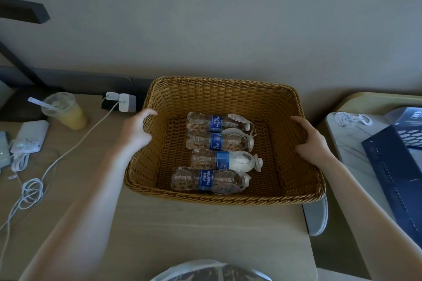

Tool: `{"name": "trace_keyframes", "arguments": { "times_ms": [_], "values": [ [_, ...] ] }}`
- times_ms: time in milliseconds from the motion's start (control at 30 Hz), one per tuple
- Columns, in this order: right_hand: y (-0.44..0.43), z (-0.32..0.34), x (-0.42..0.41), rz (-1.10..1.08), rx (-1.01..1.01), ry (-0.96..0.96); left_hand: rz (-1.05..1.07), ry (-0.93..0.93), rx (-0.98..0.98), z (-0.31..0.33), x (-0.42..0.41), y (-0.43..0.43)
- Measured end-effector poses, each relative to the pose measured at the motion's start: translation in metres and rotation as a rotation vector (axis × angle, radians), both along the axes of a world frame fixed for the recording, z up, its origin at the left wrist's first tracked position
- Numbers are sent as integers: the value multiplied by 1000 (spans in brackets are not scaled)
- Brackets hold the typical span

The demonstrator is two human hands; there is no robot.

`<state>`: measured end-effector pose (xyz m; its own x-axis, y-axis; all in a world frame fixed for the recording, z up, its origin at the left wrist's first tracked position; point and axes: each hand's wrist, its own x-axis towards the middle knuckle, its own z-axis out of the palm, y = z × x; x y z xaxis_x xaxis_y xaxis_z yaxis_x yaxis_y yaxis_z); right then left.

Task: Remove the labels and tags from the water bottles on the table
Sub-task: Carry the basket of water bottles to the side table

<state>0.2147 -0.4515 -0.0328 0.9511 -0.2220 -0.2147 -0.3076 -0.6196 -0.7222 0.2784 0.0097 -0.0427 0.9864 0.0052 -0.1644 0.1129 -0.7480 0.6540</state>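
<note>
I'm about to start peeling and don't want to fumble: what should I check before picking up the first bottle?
1. Four bottles free to lift: ok; they lie side by side in the wicker basket.
2. Labels off: not ok; each bottle wears a blue label.
3. Tags off: not ok; white tags sit at the necks.
4. Right hand free: not ok; it holds the basket rim.
5. Left hand free: cannot tell; blurred at the rim.
6. Basket on table: not ok; its near right corner seems to overhang.
</note>
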Motion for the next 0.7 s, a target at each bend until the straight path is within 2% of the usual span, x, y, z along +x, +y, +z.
{"name": "trace_keyframes", "arguments": {
  "times_ms": [500,700],
  "values": [
    [14,28,-58,12,-20,-64,55,-30,157,51,-57,-5],
    [13,55,-86,-18,-43,-131,22,-106,135,84,-72,-5]
  ]
}}
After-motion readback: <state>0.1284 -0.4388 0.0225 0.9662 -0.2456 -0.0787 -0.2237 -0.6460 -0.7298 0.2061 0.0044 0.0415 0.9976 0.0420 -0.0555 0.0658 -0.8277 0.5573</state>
